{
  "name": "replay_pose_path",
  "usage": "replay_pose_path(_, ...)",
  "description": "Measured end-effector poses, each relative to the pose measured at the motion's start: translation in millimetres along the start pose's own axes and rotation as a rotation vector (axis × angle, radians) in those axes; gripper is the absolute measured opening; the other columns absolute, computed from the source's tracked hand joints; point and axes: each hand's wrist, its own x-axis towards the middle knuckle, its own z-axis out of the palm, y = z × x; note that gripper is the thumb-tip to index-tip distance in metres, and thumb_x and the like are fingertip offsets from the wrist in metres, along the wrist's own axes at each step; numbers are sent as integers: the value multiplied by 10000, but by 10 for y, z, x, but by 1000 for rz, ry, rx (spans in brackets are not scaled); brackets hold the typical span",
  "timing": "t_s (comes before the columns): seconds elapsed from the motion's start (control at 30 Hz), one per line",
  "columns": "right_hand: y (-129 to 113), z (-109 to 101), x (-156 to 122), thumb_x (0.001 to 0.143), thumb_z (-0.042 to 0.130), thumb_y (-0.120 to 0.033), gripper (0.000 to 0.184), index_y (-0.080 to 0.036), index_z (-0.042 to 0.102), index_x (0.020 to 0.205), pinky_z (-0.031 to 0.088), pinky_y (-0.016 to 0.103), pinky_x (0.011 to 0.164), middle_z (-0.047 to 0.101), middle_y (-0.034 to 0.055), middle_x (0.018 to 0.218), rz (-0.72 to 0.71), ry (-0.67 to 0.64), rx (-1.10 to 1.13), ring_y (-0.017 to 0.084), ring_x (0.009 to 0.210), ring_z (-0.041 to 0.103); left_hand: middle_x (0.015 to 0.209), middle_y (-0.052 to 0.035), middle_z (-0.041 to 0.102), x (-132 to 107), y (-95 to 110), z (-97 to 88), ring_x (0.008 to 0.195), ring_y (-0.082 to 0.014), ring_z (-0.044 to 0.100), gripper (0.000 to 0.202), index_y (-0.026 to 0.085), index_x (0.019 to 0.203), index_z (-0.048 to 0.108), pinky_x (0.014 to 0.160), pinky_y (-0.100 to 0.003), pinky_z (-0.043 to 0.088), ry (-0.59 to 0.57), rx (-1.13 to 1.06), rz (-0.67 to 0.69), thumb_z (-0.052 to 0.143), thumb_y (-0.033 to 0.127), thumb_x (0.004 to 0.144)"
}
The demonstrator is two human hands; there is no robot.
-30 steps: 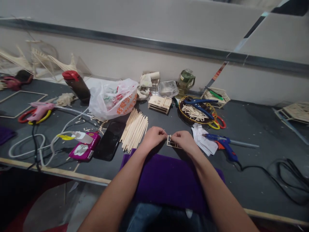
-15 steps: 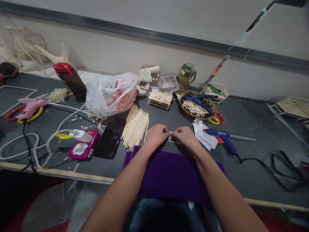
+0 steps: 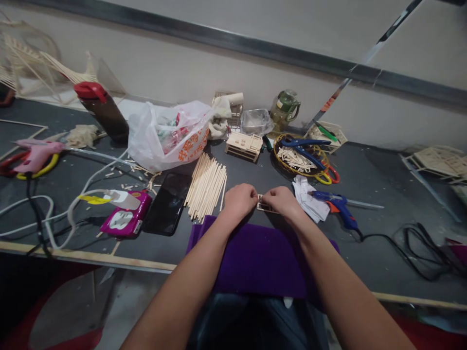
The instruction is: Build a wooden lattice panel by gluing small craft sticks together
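A small frame of thin wooden sticks lies on the dark table just beyond a purple cloth. My left hand is closed, its fingertips pinching the frame's left end. My right hand is closed too and grips the frame's right part, hiding most of it. A bundle of long wooden sticks lies just left of my left hand. A blue glue gun rests on white paper to the right of my right hand.
A black phone and a magenta power strip lie at the left, with white cables. Further back are a plastic bag, a small wooden model, a hoop with blue pliers, a dark bottle and a pink glue gun.
My hands have drawn closer together on the small frame. The view has shifted, so the table's things sit slightly higher and further left in the picture.
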Motion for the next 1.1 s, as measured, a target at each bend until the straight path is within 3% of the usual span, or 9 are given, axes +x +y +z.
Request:
replay_pose_path(0.33, -13, 2, -14, 695, 588, -351, 238, -162, 701, 607, 304, 241, 504, 578, 28, 534, 21, -10, -52, 136, 545, 521, 837, -93, 724, -12, 11, 2, 826, -247, 649, 140, 209, 795, 751, 693, -311, 433, 14, -2, 13, 613, 231, 785)
replay_pose_path(1.1, -66, -21, -42, 702, 569, -375, 244, -187, 646, 568, 285, 250, 493, 584, 29, 545, 15, -13, -108, 140, 535, 515, 877, -58, 733, -42, 61, -43, 870, -220, 661, 159, 232, 829, 736, 741, -306, 476, -12, 63, -7, 578, 249, 815)
